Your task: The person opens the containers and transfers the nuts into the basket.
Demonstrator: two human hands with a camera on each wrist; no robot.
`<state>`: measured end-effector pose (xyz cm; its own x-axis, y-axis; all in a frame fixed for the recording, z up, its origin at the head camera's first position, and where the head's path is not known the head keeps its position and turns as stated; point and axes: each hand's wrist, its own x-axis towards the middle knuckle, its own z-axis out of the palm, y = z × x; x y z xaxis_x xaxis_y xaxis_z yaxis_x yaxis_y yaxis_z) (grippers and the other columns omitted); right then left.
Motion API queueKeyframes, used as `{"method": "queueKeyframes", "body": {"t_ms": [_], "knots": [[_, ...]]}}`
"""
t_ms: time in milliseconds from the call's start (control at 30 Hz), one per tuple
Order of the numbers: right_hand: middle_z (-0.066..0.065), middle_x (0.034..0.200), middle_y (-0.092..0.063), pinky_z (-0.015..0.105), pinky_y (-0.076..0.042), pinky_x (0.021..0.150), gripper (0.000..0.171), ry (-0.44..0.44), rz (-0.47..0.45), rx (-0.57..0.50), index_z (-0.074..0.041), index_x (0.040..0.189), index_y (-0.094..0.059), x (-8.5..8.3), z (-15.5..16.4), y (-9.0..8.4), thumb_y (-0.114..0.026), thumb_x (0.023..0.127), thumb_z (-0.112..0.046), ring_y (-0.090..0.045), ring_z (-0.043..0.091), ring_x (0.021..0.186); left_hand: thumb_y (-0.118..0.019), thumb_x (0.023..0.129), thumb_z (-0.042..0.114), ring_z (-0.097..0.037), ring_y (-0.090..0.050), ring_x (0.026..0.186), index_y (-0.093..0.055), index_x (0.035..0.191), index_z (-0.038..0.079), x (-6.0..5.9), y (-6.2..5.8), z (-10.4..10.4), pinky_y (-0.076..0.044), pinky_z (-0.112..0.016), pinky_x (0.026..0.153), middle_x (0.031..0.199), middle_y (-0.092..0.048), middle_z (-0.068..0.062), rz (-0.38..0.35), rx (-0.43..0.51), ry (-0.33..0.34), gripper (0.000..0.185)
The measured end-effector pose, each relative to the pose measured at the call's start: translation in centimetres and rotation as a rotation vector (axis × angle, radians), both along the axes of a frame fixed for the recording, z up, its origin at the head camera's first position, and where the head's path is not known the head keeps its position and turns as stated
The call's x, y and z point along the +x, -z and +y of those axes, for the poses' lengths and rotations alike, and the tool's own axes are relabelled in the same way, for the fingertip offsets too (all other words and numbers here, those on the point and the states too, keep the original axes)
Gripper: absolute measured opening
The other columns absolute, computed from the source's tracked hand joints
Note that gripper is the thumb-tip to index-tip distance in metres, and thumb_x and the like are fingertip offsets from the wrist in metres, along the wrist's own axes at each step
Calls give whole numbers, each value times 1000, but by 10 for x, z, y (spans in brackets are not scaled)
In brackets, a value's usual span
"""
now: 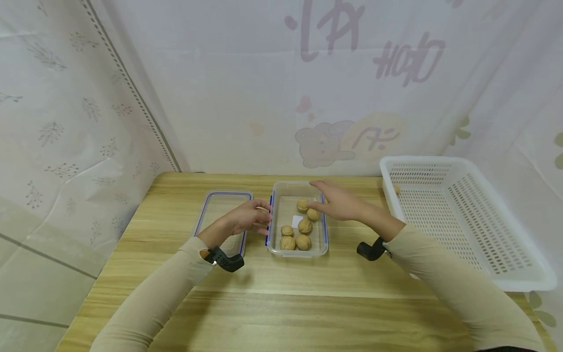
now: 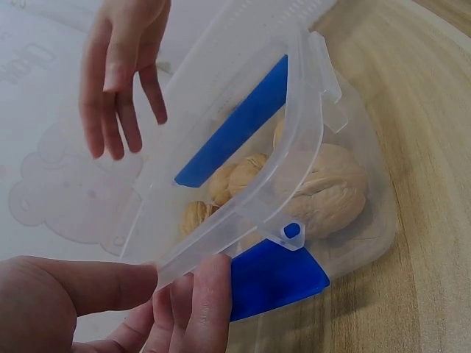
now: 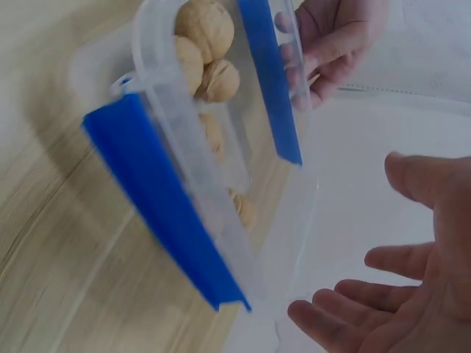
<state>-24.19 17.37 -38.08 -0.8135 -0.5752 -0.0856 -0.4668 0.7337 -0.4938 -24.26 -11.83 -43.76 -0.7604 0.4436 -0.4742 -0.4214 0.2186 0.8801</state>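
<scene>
A clear plastic storage box (image 1: 299, 253) with blue side clips stands on the table. Several walnuts (image 1: 303, 241) lie inside it, beside a small white square (image 1: 297, 221). My left hand (image 1: 246, 217) is at the box's left side. In the left wrist view its loosely bent fingers (image 2: 210, 298) are close against the rim and a blue clip (image 2: 276, 278); no firm grip shows. My right hand (image 1: 336, 200) hovers over the box's right far side, fingers spread and holding nothing; the right wrist view shows it apart from the wall.
Left of the box lies its clear lid (image 1: 211, 208) with a blue seal, partly under my left hand and wrist. A large white perforated basket (image 1: 391, 198) stands at the right, a brown thing (image 1: 397, 189) by its left wall. A printed curtain (image 1: 246, 98) hangs behind the wooden table (image 1: 281, 313).
</scene>
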Motion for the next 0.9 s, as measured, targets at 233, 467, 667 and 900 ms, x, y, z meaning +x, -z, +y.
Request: {"method": "queueKeyframes", "body": {"t_ms": [233, 467, 667, 900], "knots": [[29, 150, -44, 53, -48, 109, 66, 45, -59, -41, 9, 151, -36, -12, -25, 5, -60, 104, -31, -53, 43, 129, -53, 102, -3, -22, -56, 96, -39, 139, -8, -1, 1, -1, -64, -37, 83, 110, -53, -14, -3, -10, -8, 40], [28, 148, -47, 52, -43, 114, 66, 152, -178, -11, 8, 151, -37, -23, -48, 14, -60, 102, -31, -46, 42, 137, -53, 102, -3, -21, -57, 93, -39, 139, -8, -1, 0, -1, -65, -35, 81, 109, -53, -13, -5, -4, 3, 39], [27, 151, -45, 49, -38, 119, 69, 166, -223, 61, 10, 150, -37, -28, -62, 22, -61, 101, -32, -42, 42, 140, -52, 103, -2, -19, -57, 90, -37, 141, -9, -1, 1, -1, -65, -33, 79, 107, -52, -12, -18, 4, 8, 41], [29, 151, -43, 50, -40, 117, 69, 226, -280, 98, 12, 148, -38, -30, -68, 29, -63, 100, -29, -42, 43, 139, -52, 103, -2, -20, -56, 91, -37, 141, -9, 0, -1, -1, -65, -35, 80, 108, -53, -13, -1, 3, 15, 42]]}}
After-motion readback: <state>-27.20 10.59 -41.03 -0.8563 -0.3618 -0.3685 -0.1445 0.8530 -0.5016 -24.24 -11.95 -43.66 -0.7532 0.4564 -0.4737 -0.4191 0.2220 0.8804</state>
